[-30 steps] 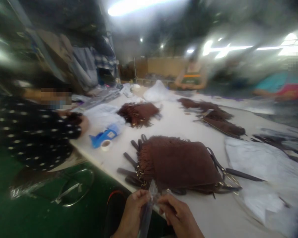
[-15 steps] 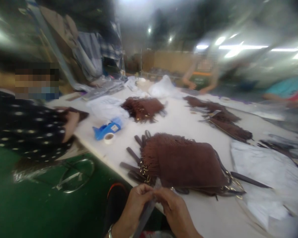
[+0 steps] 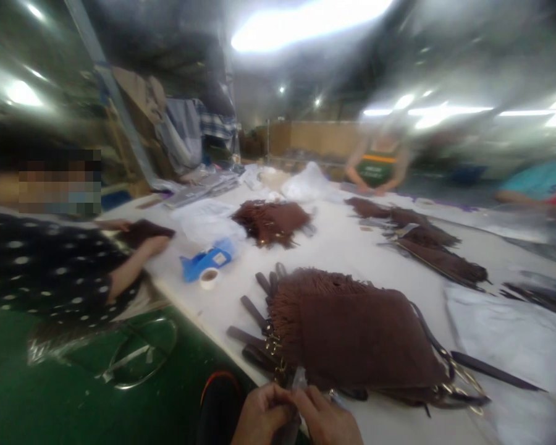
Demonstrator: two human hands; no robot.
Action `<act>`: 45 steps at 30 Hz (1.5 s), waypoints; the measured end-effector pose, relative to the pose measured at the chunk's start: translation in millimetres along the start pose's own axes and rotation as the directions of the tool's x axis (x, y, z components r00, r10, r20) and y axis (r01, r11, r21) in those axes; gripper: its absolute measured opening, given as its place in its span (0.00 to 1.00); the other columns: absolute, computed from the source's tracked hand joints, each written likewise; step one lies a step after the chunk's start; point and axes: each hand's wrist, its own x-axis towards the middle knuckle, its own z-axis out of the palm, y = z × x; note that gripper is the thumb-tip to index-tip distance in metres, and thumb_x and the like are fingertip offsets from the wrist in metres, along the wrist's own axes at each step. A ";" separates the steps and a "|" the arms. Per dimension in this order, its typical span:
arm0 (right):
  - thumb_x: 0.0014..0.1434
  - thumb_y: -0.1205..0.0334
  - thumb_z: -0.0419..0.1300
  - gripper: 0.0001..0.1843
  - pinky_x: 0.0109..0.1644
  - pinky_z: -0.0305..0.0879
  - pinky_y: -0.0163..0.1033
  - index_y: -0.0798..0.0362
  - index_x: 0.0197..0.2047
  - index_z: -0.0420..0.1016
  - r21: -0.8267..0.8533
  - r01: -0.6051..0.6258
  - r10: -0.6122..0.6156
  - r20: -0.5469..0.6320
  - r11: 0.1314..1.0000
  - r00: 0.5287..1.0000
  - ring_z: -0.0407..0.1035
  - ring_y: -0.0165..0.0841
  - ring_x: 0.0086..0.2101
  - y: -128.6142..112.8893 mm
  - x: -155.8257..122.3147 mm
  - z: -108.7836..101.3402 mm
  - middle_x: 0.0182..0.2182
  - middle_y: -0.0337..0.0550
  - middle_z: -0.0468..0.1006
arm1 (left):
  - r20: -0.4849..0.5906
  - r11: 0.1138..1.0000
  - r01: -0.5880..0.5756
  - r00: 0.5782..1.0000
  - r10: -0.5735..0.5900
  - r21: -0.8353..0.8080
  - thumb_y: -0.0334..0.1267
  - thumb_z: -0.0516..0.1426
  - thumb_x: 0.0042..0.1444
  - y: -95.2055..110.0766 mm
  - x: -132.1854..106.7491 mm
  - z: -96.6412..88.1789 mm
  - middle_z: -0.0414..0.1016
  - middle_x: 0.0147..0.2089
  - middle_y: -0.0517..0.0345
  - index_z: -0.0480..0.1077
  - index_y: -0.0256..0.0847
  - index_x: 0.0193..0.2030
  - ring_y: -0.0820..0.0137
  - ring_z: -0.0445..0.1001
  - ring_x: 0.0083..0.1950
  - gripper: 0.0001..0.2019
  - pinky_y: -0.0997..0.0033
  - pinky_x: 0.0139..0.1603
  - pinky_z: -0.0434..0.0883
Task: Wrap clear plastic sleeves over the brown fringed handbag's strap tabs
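Observation:
At the bottom of the view, my left hand (image 3: 263, 413) and my right hand (image 3: 330, 419) meet at the table's near edge. Both are closed, fingertips pinching a thin greyish strip with a clear plastic tip (image 3: 300, 378). Its lower part is mostly covered by my fingers. Just beyond them lies a stack of brown fringed bags (image 3: 366, 337) with gold-coloured rings and clasps. Several dark brown straps (image 3: 254, 312) stick out at the stack's left side. One more dark strap (image 3: 495, 371) extends to the right, over white wrapping sheets (image 3: 505, 327).
A blue tape dispenser (image 3: 206, 262) and a tape roll (image 3: 209, 278) lie left. More fringed brown pieces (image 3: 273, 221) sit farther back, others (image 3: 440, 253) to the right. A co-worker in a dotted sleeve (image 3: 50, 272) handles a brown piece; others are across the table (image 3: 204, 314).
The camera view has tilted up, so the table and my hands sit lower in the picture. My hands stay together on the strip. The co-worker at left has shifted the brown piece slightly.

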 end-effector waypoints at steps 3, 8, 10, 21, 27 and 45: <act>0.50 0.75 0.55 0.21 0.24 0.59 0.34 0.45 0.44 0.68 0.027 -0.011 0.011 0.033 1.000 0.999 0.75 0.33 0.25 -1.3 1.3 -6.2 0.30 0.36 0.77 | 0.013 1.000 -0.006 1.000 0.006 0.027 0.37 0.70 0.34 -0.7 -2.9 -1.3 0.80 0.30 0.51 0.78 0.34 0.30 0.65 0.73 0.32 0.14 0.68 0.37 0.66; 0.47 0.79 0.51 0.26 0.29 0.64 0.33 0.48 0.47 0.69 0.144 -0.074 0.063 0.076 0.987 0.995 0.75 0.35 0.29 -8.4 6.4 -30.1 0.33 0.41 0.79 | -0.060 0.988 -0.049 0.997 0.058 0.145 0.41 0.71 0.38 3.9 -12.1 9.2 0.79 0.30 0.52 0.76 0.33 0.30 0.67 0.72 0.32 0.16 0.69 0.37 0.66; 0.48 0.79 0.48 0.32 0.31 0.67 0.33 0.51 0.55 0.65 0.187 -0.088 0.078 0.062 0.978 0.995 0.76 0.35 0.29 -10.5 8.7 -35.4 0.35 0.44 0.81 | -0.116 0.984 -0.028 0.992 0.049 0.174 0.42 0.70 0.39 4.9 -15.1 14.4 0.77 0.28 0.53 0.75 0.33 0.29 0.69 0.71 0.31 0.16 0.70 0.36 0.65; 0.65 0.67 0.45 0.21 0.30 0.73 0.37 0.53 0.61 0.58 0.475 -0.353 0.370 0.061 0.806 0.927 0.78 0.37 0.30 -23.3 0.2 -28.9 0.34 0.46 0.83 | -0.163 0.994 0.015 0.986 -0.033 -0.109 0.43 0.63 0.51 -2.5 -26.1 23.4 0.76 0.28 0.56 0.74 0.35 0.32 0.73 0.69 0.28 0.11 0.73 0.32 0.63; 0.65 0.67 0.47 0.20 0.31 0.73 0.36 0.50 0.60 0.59 0.547 -0.419 0.453 0.080 0.725 0.888 0.77 0.35 0.29 -27.1 -6.8 -23.4 0.32 0.40 0.82 | -0.146 0.966 0.049 0.985 -0.088 -0.253 0.39 0.65 0.49 2.2 -30.3 29.5 0.77 0.30 0.55 0.75 0.35 0.33 0.72 0.72 0.31 0.09 0.73 0.36 0.66; 0.58 0.77 0.54 0.17 0.26 0.61 0.34 0.53 0.49 0.70 0.012 -0.047 0.046 0.064 0.999 0.997 0.74 0.33 0.25 -2.9 0.1 -28.9 0.27 0.41 0.78 | -0.218 0.846 -0.097 0.945 0.244 0.525 0.43 0.62 0.52 16.2 -26.5 27.3 0.72 0.26 0.60 0.78 0.39 0.29 0.70 0.67 0.31 0.10 0.74 0.33 0.62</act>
